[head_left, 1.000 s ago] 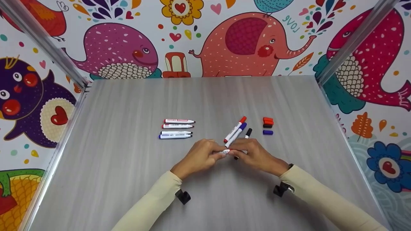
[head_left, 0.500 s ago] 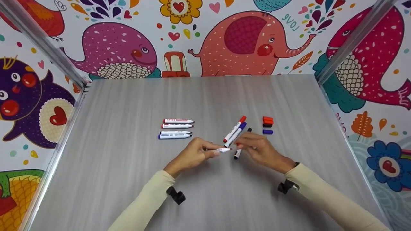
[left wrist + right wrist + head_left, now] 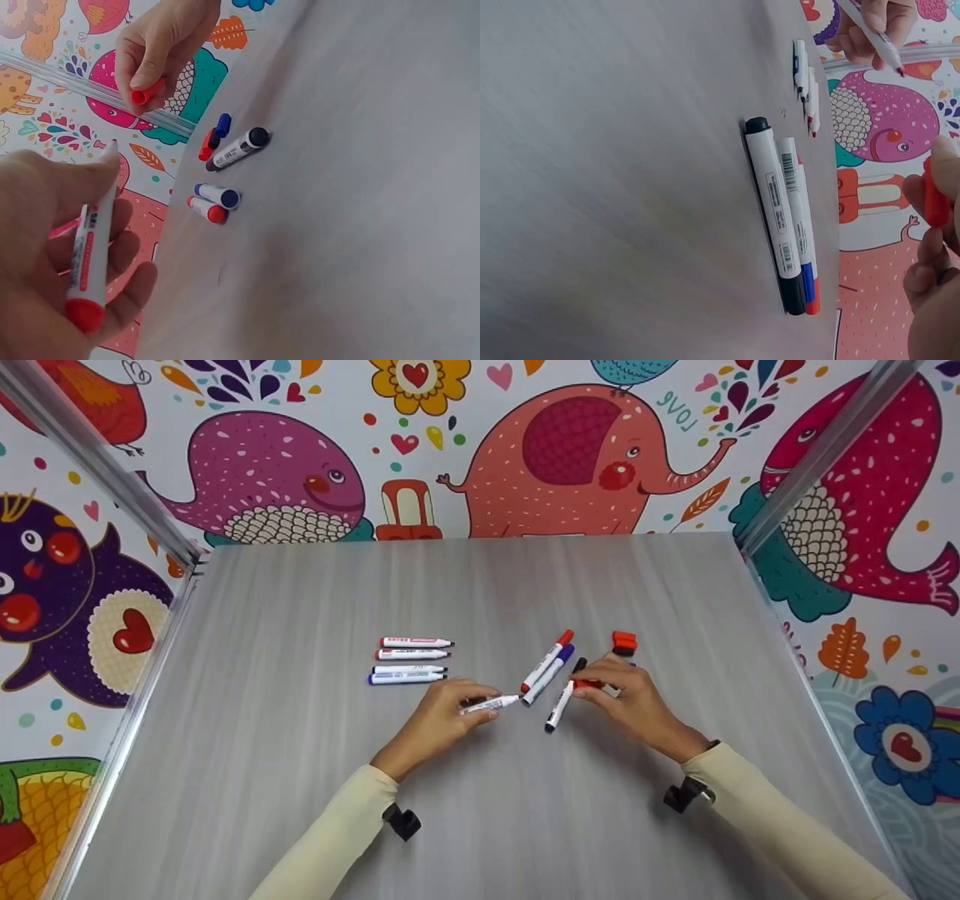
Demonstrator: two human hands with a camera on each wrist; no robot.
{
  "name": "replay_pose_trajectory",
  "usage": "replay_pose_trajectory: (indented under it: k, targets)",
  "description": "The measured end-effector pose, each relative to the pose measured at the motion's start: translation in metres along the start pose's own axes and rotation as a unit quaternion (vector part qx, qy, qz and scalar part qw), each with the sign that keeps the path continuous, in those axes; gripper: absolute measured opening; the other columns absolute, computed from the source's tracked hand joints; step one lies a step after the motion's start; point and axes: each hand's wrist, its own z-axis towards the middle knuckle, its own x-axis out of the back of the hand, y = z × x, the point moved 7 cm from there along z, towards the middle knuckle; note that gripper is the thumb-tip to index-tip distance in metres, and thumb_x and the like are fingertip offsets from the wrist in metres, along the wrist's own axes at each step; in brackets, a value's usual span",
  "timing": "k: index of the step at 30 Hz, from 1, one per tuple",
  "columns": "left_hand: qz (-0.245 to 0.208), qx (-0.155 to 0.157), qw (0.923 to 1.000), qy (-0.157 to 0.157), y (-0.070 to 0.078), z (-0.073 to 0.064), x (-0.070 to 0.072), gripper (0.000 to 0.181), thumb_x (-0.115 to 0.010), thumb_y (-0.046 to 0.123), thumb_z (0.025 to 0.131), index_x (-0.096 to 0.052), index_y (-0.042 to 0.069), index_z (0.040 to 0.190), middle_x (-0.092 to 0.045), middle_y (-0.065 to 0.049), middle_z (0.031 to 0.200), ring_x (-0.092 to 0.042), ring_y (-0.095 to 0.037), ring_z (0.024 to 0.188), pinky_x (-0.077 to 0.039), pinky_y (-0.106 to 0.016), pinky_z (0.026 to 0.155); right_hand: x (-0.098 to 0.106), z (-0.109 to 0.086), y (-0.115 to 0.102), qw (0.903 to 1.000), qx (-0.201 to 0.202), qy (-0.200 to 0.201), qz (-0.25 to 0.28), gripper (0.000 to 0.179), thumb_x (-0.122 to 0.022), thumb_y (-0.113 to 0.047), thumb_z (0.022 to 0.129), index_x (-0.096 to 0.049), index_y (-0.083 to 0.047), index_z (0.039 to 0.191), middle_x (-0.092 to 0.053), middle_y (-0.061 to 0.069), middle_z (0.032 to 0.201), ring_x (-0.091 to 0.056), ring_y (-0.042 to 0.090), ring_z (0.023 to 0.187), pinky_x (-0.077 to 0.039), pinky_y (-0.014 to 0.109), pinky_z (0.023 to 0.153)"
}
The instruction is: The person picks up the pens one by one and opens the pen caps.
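Observation:
Between thumb and fingers, my left hand holds a white marker with a red end; its cap is off and the tip points right in the head view. My right hand pinches a red marker cap, well apart from that marker. Under the right fingertips lies a capped black marker, partly covered in the head view. Beside it, a capped red marker and a capped blue marker lie side by side.
Several uncapped markers lie in a row left of the middle, tips to the right. Past the right hand lie loose red caps, a black cap and a blue cap. Patterned walls border the grey table.
The hands were together at the marker; the red cap has come off it. My right hand has moved right with the cap, and my left hand slightly left with the marker.

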Motion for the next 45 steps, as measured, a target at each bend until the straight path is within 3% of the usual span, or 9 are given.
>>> replay_pose_trajectory:
  k: [8, 13, 20, 28, 35, 45]
  targets:
    - [0.014, -0.004, 0.9994, 0.032, -0.011, -0.008, 0.007, 0.012, -0.085, 0.005, 0.096, -0.081, 0.009, 0.107, -0.077, 0.001, 0.103, -0.065, -0.012, 0.091, -0.055, -0.031, 0.081, -0.002, -0.013, 0.015, 0.9987, -0.051, -0.007, -0.001, 0.033, -0.088, 0.011, 0.083, -0.081, -0.004, 0.112, -0.072, 0.006, 0.092, -0.055, 0.015, 0.079, -0.044, 0.022, 0.069]
    - [0.055, -0.013, 0.9968, 0.056, -0.017, -0.014, 0.012, 0.012, -0.086, 0.005, 0.095, -0.081, 0.01, 0.105, -0.075, 0.002, 0.1, -0.066, -0.012, 0.09, -0.055, -0.034, 0.083, 0.0, -0.017, 0.022, 0.9976, -0.069, -0.006, -0.001, 0.033, -0.086, 0.012, 0.086, -0.08, -0.011, 0.11, -0.071, 0.0, 0.091, -0.056, 0.015, 0.079, -0.044, 0.023, 0.07]
    - [0.102, -0.011, 0.9915, 0.079, -0.025, -0.02, 0.019, 0.014, -0.088, 0.004, 0.091, -0.082, 0.009, 0.103, -0.075, 0.0, 0.101, -0.066, -0.016, 0.092, -0.055, -0.038, 0.084, 0.004, -0.022, 0.029, 0.9971, -0.075, -0.007, -0.007, 0.034, -0.084, 0.015, 0.087, -0.081, -0.011, 0.109, -0.073, 0.0, 0.098, -0.057, 0.017, 0.081, -0.045, 0.023, 0.071]
    - [0.126, -0.007, 0.9867, 0.102, -0.034, -0.027, 0.027, 0.019, -0.089, 0.0, 0.089, -0.082, 0.009, 0.104, -0.076, -0.001, 0.105, -0.068, -0.02, 0.097, -0.056, -0.041, 0.086, 0.012, -0.027, 0.039, 0.9925, -0.119, -0.001, -0.025, 0.033, -0.085, 0.011, 0.088, -0.082, -0.012, 0.111, -0.071, 0.0, 0.1, -0.058, 0.023, 0.088, -0.046, 0.024, 0.077]
    - [0.163, -0.017, 0.9789, 0.121, -0.041, -0.031, 0.03, 0.022, -0.093, 0.001, 0.085, -0.082, 0.009, 0.103, -0.075, -0.003, 0.101, -0.069, -0.025, 0.096, -0.051, -0.049, 0.089, 0.017, -0.03, 0.047, 0.9931, -0.115, 0.009, -0.02, 0.032, -0.085, 0.012, 0.088, -0.084, -0.011, 0.11, -0.074, 0.007, 0.11, -0.064, 0.031, 0.096, -0.049, 0.017, 0.083]
    - [0.174, 0.001, 0.9747, 0.14, -0.057, -0.04, 0.035, 0.021, -0.093, 0.003, 0.085, -0.082, 0.01, 0.102, -0.073, -0.002, 0.101, -0.067, -0.025, 0.099, -0.045, -0.055, 0.092, 0.022, -0.036, 0.057, 0.9921, -0.119, 0.03, -0.022, 0.031, -0.085, 0.012, 0.088, -0.085, -0.01, 0.11, -0.073, 0.006, 0.109, -0.066, 0.024, 0.098, -0.055, 0.019, 0.087]
